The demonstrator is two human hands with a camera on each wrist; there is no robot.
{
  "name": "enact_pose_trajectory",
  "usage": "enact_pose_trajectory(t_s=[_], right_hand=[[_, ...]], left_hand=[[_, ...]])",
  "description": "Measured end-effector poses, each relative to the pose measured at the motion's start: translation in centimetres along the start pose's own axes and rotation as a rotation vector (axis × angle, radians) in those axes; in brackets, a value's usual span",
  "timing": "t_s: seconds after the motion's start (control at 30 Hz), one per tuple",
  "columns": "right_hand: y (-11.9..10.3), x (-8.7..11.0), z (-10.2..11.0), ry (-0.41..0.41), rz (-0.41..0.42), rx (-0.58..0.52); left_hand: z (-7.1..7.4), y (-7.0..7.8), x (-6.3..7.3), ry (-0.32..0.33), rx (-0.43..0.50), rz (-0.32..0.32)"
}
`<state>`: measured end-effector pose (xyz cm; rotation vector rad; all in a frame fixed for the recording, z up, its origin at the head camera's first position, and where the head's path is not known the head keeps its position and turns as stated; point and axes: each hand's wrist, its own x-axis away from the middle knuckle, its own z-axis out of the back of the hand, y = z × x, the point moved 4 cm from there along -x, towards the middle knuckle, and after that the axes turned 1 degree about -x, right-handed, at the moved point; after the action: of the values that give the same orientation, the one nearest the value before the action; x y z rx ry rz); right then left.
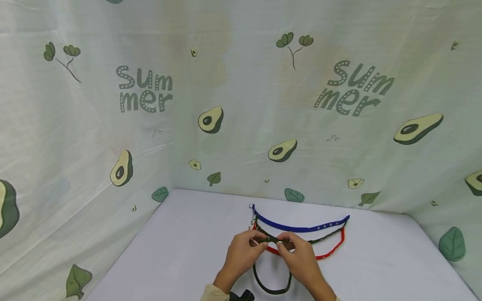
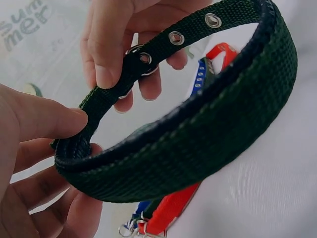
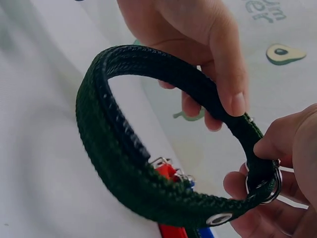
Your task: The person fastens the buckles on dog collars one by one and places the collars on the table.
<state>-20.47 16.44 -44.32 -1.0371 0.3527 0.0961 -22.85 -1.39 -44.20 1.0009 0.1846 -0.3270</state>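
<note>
A dark green webbing collar (image 1: 273, 291) is bent into a loop, with metal-rimmed eyelets along one end. My left hand (image 1: 244, 252) pinches the strap between thumb and fingers, in the left wrist view close to the buckle end. My right hand (image 1: 300, 257) grips the collar beside it, with its fingers at the metal ring (image 3: 274, 191). Both hands are nearly touching. In the left wrist view, the collar's padded wide part (image 2: 198, 144) bows out toward the camera. Fingers partly hide the buckle.
Behind the hands, a blue collar (image 1: 301, 229), another dark green collar (image 1: 324, 238) and a red collar (image 1: 333, 251) lie on the white table (image 1: 180, 242), their metal ends together at the left. A dark object (image 1: 246, 295) shows at the bottom edge. Printed cloth (image 1: 244, 83) surrounds the table.
</note>
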Motion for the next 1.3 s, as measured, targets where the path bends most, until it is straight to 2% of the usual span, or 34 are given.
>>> enact_pose_trajectory(t_s=[0.23,0.47,0.67,0.9,1.13,1.3], right_hand=[[0.3,0.2,-0.9,-0.048,-0.045,-0.015],[0.7,0.3,-1.1,-0.082,-0.104,-0.045],[0.9,0.6,-2.1,-0.169,-0.142,-0.072],[1.0,0.9,-3.0,-0.258,-0.137,-0.097],[1.1,1.4,-3.9,-0.342,-0.226,-0.244],[1.2,1.9,-4.8,-0.402,-0.227,-0.380]], left_hand=[[0.4,-0.5,0.2,0.018,-0.002,0.021],[0.5,-1.2,0.0,0.009,0.009,0.034],[1.6,-2.4,0.2,0.025,-0.031,0.078],[3.1,-3.8,-0.1,0.076,-0.079,0.128],[4.2,-4.8,-0.3,0.113,-0.078,0.150],[4.6,-5.6,-0.3,0.112,-0.097,0.174]])
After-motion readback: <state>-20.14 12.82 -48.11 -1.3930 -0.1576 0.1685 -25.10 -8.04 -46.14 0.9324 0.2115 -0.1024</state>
